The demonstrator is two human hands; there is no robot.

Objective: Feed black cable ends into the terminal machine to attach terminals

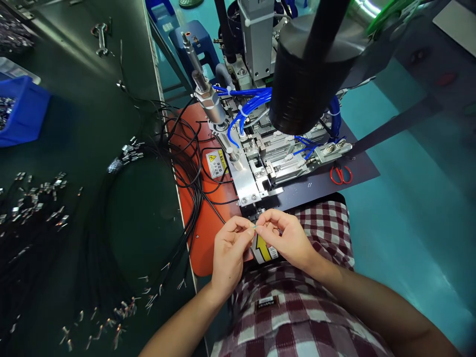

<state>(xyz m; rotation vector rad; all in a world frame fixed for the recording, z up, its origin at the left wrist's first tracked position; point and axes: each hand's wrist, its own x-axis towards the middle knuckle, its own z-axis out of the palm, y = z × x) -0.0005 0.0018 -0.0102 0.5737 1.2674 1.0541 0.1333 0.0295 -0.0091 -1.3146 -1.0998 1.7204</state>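
My left hand (231,248) is closed in a pinch, thumb against fingertips, in front of the metal machine (260,163). Fingertip to fingertip with it, my right hand (284,235) pinches as well. Between the two sets of fingertips a short bit of thin, pale wire (255,227) shows; most of it is hidden by the fingers. A black cable (217,212) runs across the orange board (204,253) toward my left hand, but where it ends is hidden. Just below my fingers sits a white label with a yellow arrow (263,249).
Black cables (193,188) loop from the dark green table (145,208) over the board. Cable ends with metal connectors (37,198) and a blue bin (28,114) lie left. A wrench (100,38) is farther back. Red-handled scissors (341,174) lie right, below a black cylinder (303,79).
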